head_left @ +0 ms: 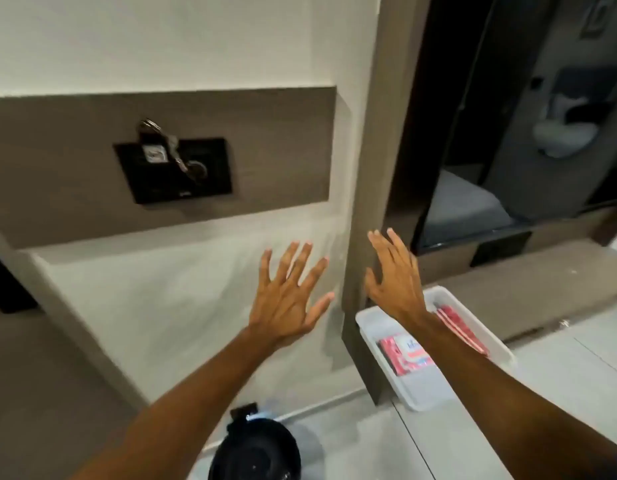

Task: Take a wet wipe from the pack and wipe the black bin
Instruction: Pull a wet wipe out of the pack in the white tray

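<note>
A round black bin (255,452) stands on the floor at the bottom centre, partly under my left forearm. A red and white wet wipe pack (405,353) lies in a white plastic tray (435,393) on the pale counter at the right; my right forearm crosses over the tray. My left hand (288,297) is raised in front of the white wall, fingers spread, holding nothing. My right hand (395,275) is raised beside the grey-brown post, fingers apart, also empty and above the tray's far end.
A black wall holder with keys (174,168) hangs on a brown panel at the left. A tall grey-brown post (373,168) separates the wall from a dark mirror or screen (508,133). More red packets (461,329) lie in the tray.
</note>
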